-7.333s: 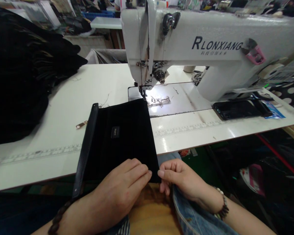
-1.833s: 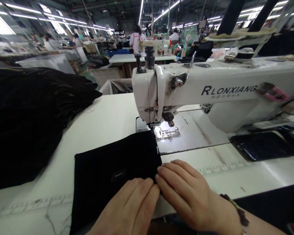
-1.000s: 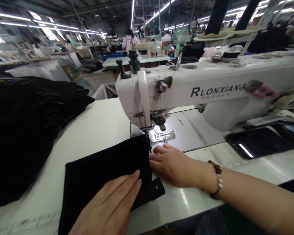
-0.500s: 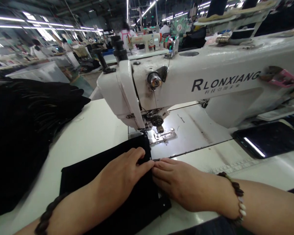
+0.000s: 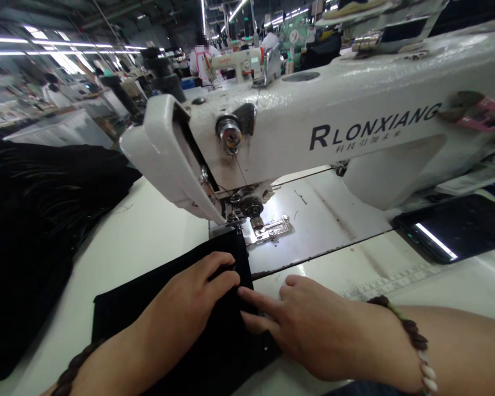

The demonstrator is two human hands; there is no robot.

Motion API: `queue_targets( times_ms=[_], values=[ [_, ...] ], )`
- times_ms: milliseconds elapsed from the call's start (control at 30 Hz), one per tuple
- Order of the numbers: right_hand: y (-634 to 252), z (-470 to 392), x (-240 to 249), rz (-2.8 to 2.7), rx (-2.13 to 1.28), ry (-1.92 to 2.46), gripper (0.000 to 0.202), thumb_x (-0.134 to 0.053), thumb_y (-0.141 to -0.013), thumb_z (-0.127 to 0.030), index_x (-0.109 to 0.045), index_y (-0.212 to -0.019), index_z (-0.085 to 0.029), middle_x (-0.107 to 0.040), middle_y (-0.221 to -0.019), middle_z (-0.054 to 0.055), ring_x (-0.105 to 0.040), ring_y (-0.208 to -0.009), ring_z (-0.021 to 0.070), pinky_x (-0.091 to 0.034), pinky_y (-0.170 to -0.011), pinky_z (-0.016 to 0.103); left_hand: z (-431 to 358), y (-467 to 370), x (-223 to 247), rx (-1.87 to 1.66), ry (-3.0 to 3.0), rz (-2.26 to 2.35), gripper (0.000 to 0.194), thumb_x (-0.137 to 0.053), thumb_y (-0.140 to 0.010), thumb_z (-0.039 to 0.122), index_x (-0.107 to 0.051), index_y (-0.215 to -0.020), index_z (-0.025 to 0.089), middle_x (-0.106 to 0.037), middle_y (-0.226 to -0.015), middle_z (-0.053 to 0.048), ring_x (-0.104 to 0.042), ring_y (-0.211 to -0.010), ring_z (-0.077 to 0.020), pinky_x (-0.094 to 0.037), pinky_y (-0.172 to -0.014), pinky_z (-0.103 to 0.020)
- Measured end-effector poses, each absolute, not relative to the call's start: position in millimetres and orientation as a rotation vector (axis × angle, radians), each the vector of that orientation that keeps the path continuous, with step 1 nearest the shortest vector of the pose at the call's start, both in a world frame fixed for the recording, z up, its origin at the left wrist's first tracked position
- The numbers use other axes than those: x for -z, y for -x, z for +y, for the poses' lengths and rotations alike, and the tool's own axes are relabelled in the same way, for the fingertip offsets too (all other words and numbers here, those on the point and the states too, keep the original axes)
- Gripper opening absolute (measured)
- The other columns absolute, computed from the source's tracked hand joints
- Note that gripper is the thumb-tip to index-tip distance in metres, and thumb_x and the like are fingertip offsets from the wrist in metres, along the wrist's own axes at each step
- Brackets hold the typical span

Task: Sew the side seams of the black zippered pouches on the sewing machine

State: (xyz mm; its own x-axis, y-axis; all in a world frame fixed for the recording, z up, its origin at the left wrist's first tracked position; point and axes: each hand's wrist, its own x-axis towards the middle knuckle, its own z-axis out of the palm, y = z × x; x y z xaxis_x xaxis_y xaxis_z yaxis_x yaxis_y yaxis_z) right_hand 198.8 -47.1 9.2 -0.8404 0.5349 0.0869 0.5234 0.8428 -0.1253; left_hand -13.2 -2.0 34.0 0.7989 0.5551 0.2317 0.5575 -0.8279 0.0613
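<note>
A dark piece of black fabric lies on the pale table, its far corner at the needle area of a white sewing machine. My left hand rests on this fabric near its right edge, thumb and forefinger bent together and gripping it. A tiny pale speck shows between those two fingertips. From the right, my right hand reaches over the fabric's edge. Its forefinger is stretched out onto the cloth close to the left thumb, its thumb sits lower and apart, and another finger is folded back.
A pile of black cloth covers the table's left side. At right lies a phone with a dark screen, near ruler markings on the tabletop. A metal guide is beside the needle. Other workstations and people stand behind.
My right hand's fingers, earlier together at the fabric edge, have spread, with the forefinger now pointing onto the cloth. My left hand and the fabric have shifted slightly left in view; the viewpoint has moved.
</note>
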Motion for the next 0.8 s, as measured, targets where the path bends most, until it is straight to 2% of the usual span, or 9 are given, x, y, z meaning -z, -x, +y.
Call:
queue_targets(
  times_ms=[100, 300, 500, 800],
  values=[
    [-201, -49, -11, -2.917, -0.086, 0.833, 0.044, -0.037, -0.086, -0.021, -0.038, -0.129, -0.011, -0.035, -0.137, 0.013, -0.049, -0.055, 0.0126, -0.025, -0.041, 0.031, -5, 14, -30, 0.466, 2.940, -0.872, 0.032, -0.031, -0.080, 0.000, -0.057, -0.091, 0.015, -0.063, -0.099, -0.008, -0.061, -0.091, -0.0160, -0.053, -0.076, -0.027],
    [-200, -49, -10, -2.927, -0.104, 0.790, 0.037, -0.040, -0.085, -0.020, -0.050, -0.119, -0.014, -0.046, -0.128, 0.013, -0.052, -0.058, 0.0125, -0.016, -0.037, 0.031, -7, 5, -30, 0.514, 3.000, -0.749, 0.026, -0.032, -0.085, 0.004, -0.056, -0.091, 0.012, -0.065, -0.098, -0.010, -0.062, -0.092, -0.0164, -0.053, -0.080, -0.028],
    [-199, -50, -6, -2.965, -0.121, 0.799, 0.034, -0.044, -0.081, -0.018, -0.055, -0.113, -0.016, -0.052, -0.121, 0.013, -0.050, -0.055, 0.0120, -0.019, -0.039, 0.031, -10, 3, -30, 0.470, 3.020, -0.774, 0.030, -0.030, -0.086, 0.005, -0.060, -0.086, 0.012, -0.067, -0.096, -0.008, -0.063, -0.090, -0.0175, -0.054, -0.079, -0.031],
    [-194, -51, -18, -3.036, -0.095, 0.825, 0.033, -0.050, -0.075, -0.013, -0.057, -0.107, -0.014, -0.056, -0.114, 0.014, -0.054, -0.065, 0.0149, -0.022, -0.043, 0.029, -9, -1, -32, 0.449, 2.989, -0.731, 0.036, -0.027, -0.087, 0.004, -0.062, -0.083, 0.011, -0.068, -0.092, -0.010, -0.063, -0.085, -0.0178, -0.054, -0.076, -0.030]
  ],
)
